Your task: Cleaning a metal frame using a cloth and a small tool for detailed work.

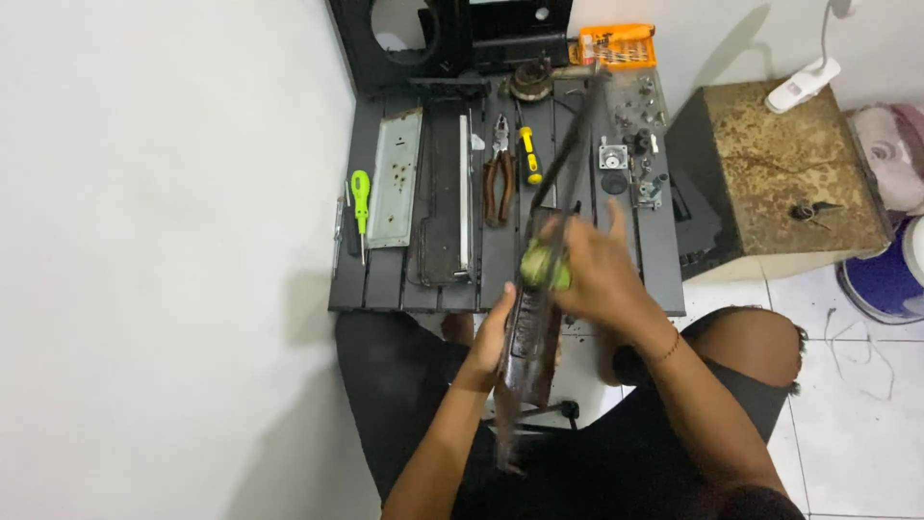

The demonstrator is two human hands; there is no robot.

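Observation:
My left hand [489,337] grips the side of a long dark rusty metal part [530,351] that rests over my lap and reaches onto the black slatted table [664,279]. My right hand [595,270], blurred by motion, is closed on a screwdriver with a green and yellow handle [545,266], held down against the top of the metal part. The screwdriver's tip is hidden.
On the table lie pliers [498,171], a yellow-handled tool [529,156], a green screwdriver [360,196], a grey metal plate [395,178], a dark plate [441,197] and several small parts [635,154]. An orange bit case [618,45] sits at the back. A worn box [780,173] stands on the right.

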